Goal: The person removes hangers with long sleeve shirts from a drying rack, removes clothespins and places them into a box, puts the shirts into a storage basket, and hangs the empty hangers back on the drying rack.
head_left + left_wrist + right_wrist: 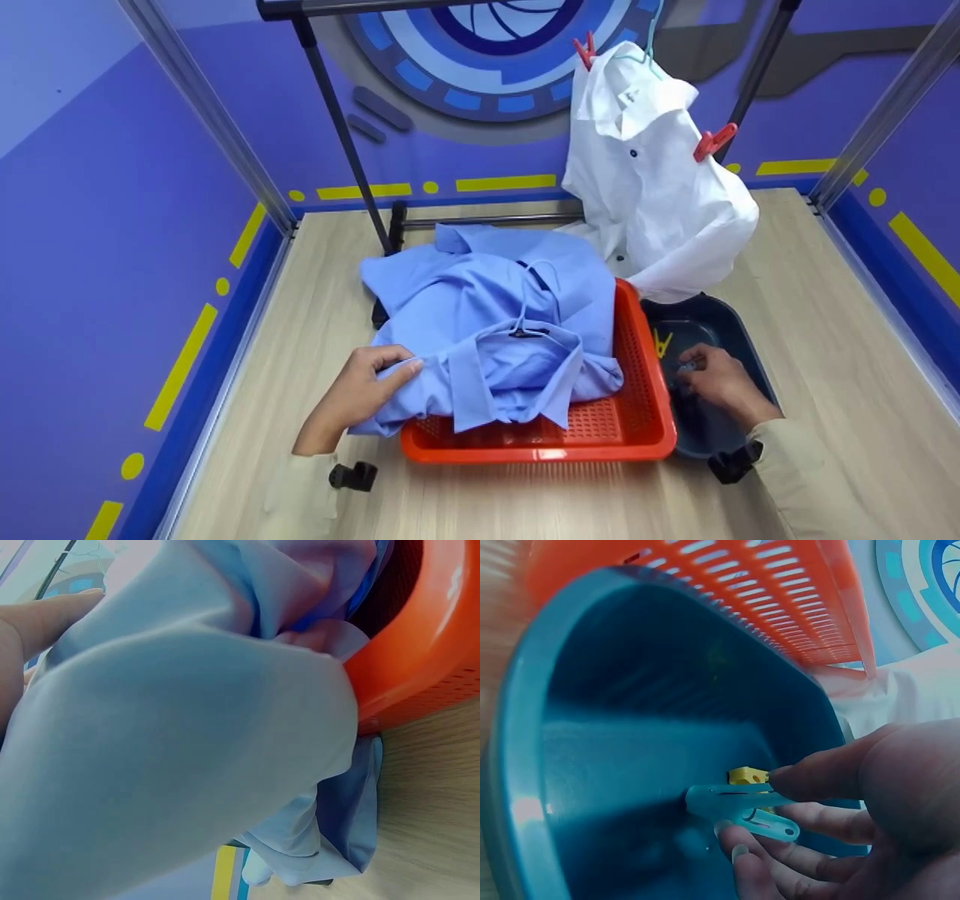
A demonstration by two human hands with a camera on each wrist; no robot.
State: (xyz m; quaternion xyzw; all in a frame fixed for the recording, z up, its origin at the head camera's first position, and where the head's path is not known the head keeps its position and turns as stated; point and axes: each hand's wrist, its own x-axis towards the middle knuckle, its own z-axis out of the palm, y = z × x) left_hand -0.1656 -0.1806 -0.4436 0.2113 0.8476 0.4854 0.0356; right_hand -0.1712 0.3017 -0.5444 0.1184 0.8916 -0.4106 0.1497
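Blue shirt (pixel 517 371) flops over the red basket's (pixel 551 454) left rim, open surface (pixel 840 375) right of the dark tub (pixel 615 765). Left hand (pixel 365 384)'s pinching shirt fabric; right hand (pixel 724 379)'s got a light-blue clothespin (pixel 720 799) pinched inside the tub.

Dim, bluish, shadowed right-wrist view

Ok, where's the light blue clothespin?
Right of centre in the head view, the light blue clothespin is pinched in the right hand, right of the yellow clothespin, within the outline of the dark tray.
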